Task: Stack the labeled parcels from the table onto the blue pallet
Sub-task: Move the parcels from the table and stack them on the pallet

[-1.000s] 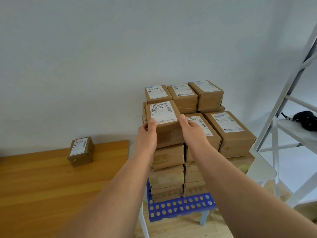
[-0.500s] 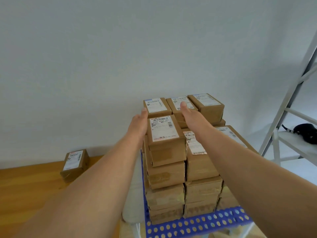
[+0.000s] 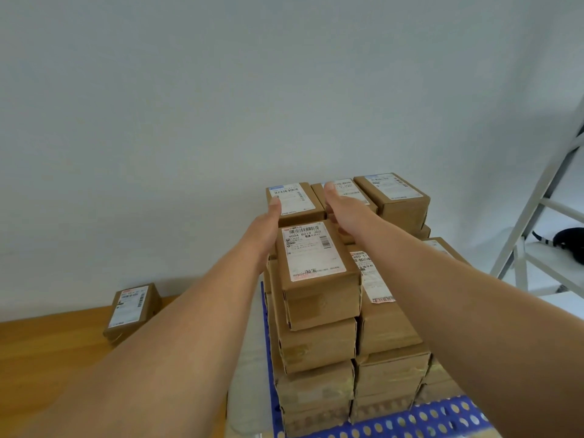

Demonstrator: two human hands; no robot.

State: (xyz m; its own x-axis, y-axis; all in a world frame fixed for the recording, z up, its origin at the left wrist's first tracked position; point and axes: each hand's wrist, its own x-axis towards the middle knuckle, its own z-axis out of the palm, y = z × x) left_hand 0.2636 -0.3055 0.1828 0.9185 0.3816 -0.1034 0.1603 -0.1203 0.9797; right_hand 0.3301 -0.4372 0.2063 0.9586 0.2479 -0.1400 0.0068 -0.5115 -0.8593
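A: Where is the parcel [image 3: 316,267] they are placing?

B: On top of the front-left column of the stack, label up, flush with the boxes under it. It sits over the blue pallet [image 3: 420,417], which shows at about six o'clock from it.

A: And the hands?

B: The left hand [image 3: 264,230] lies along the parcel's left side, at its ten o'clock, fingers stretched out rather than curled, thumb tip up near the back-left box [image 3: 292,200]. The right hand [image 3: 343,210] reaches past the parcel's far right corner, at about one o'clock, thumb over the middle back box [image 3: 350,191]. Its fingers are hidden behind the parcel, so I cannot tell whether they grip anything.

A: Why hold it like that?

B: My guess is they are squaring it: flat palms on both sides nudge the box back against the rear row without lifting it.

A: Anything left to move?

B: One labeled parcel [image 3: 131,309] stands on the wooden table [image 3: 38,352], well apart at nine o'clock. A white ladder [image 3: 537,216] stands off at three o'clock
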